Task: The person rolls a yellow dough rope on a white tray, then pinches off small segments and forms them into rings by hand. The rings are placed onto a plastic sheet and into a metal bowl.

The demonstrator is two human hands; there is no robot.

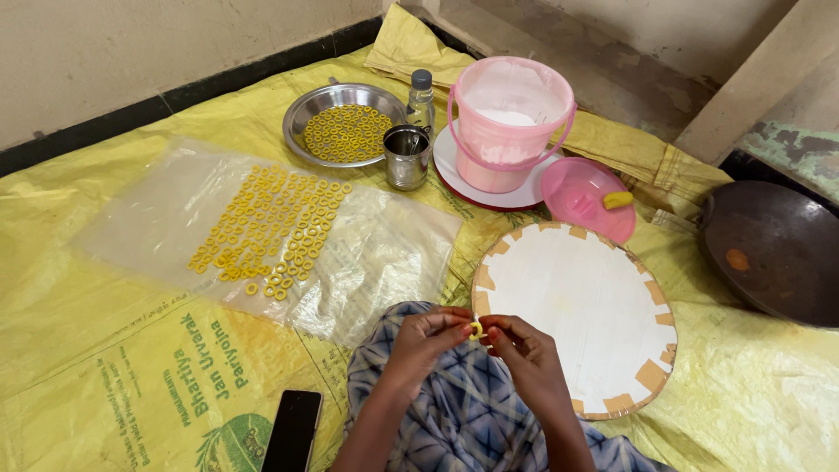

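Note:
Both hands meet over my lap on blue patterned cloth [463,419]. My left hand [428,341] and my right hand [524,350] pinch one small yellow dough ring [476,329] between their fingertips. Just right of them lies a round white board [577,306] with tan taped edges. To the left, several yellow rings [271,229] lie in rows on a clear plastic sheet [384,253]. More rings fill a steel plate [345,122] at the back.
A steel cup [407,156], a small bottle [421,100], a pink bucket [511,122] on a white plate and a pink lid [585,197] holding a yellow dough lump [617,199] stand behind. A dark pan [773,249] sits right. A black phone [293,430] lies on the yellow sacking.

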